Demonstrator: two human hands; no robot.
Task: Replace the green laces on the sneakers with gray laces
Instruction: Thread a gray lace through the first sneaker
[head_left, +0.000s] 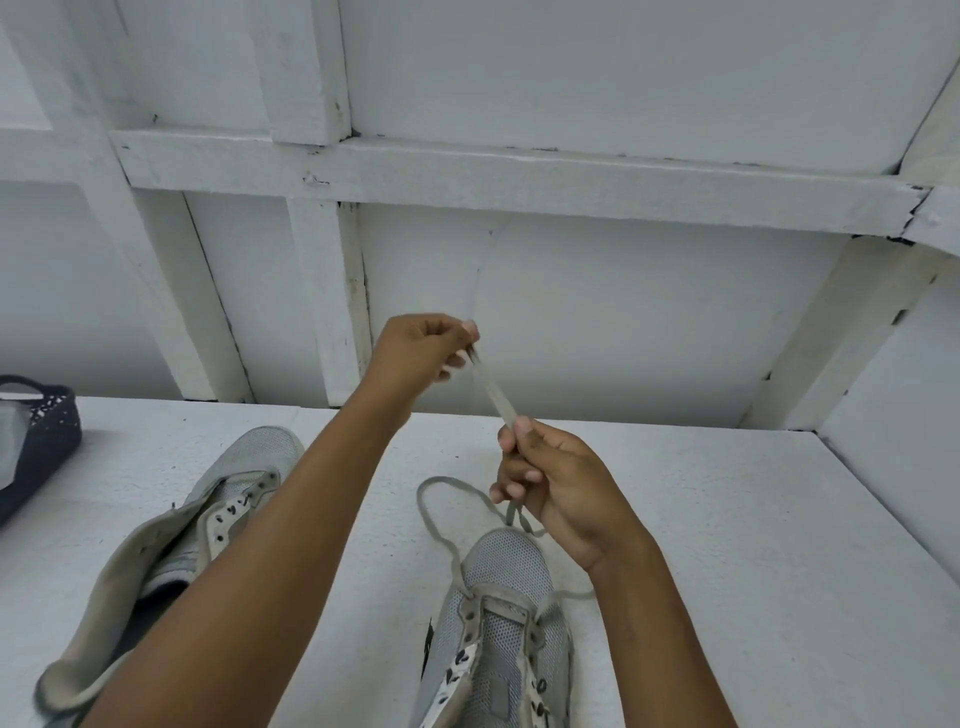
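The gray lace (497, 400) feeds through the lowest eyelets of the near sneaker (501, 577) on the desk (753, 519). Our left hand (415, 353) pinches its tip; our right hand (558, 486) has its fingers curled round it lower down. We should flatten out twists and even both ends before crossing.

A white bench (727, 519) is carrying everything. The left sneaker (228, 467) is leaning over on it with its tongue pulled open. The right sneaker (506, 566) is standing upright near the middle, and both are pointing their toes far. A gray lace (447, 480) is lying in a loop on the bench just beyond the right toe (part of it is rising clear of the top). A dark basket (49, 436) is sitting at the far left, cut by the frame's edge.
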